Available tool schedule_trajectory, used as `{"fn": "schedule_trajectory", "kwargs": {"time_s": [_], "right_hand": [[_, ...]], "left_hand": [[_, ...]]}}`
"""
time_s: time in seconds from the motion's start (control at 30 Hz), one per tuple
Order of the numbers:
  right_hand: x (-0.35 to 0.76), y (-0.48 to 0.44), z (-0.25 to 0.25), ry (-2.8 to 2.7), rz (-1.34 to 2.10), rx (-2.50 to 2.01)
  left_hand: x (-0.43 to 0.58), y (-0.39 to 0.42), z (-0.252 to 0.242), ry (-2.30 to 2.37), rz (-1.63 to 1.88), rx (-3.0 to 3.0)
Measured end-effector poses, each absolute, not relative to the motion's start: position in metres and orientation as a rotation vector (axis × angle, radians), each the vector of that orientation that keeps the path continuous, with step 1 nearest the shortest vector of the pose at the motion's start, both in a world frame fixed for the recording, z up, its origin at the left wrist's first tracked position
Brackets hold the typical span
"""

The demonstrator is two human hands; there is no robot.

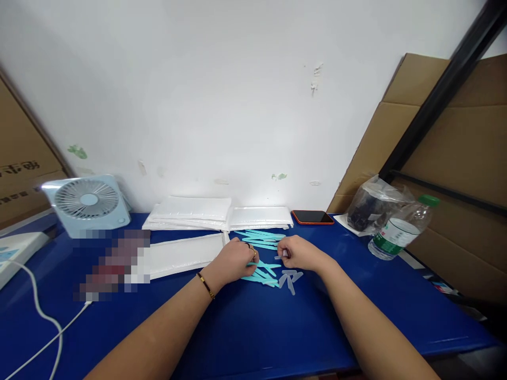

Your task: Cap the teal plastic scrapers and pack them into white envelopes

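Fingers curled, my left hand (236,258) is closed on a slim turquoise stick (250,264) at the left of the lower pile of turquoise sticks (264,277). Across from it, my right hand (301,252) pinches a small translucent piece (278,258), partly covered by the fingers. Just below lie several loose translucent pieces (291,278) in a small cluster. An upper group of turquoise sticks (257,239) rests between the hands and the wall, its right ends close to my right fingers.
White padded envelopes (190,212) are stacked along the wall, with another white envelope (182,256) left of my hand. A phone (312,217), a bottle (400,232) and a bagged cup (372,203) stand right. At left are a fan (87,203) and white cable (41,311).
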State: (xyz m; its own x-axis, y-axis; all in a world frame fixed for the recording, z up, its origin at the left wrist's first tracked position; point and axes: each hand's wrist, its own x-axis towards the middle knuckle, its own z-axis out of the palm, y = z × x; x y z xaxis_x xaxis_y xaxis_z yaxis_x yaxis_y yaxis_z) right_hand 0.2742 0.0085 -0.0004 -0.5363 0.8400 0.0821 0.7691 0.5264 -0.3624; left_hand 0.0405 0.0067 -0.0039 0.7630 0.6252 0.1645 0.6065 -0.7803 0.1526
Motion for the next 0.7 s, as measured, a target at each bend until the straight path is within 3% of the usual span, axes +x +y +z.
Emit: {"fn": "schedule_trajectory", "kwargs": {"time_s": [0.7], "right_hand": [[0.294,0.018,0.008,-1.709,0.997,-1.185]], "left_hand": [[0.031,0.014,0.002,1.224,0.726,2.319]]}}
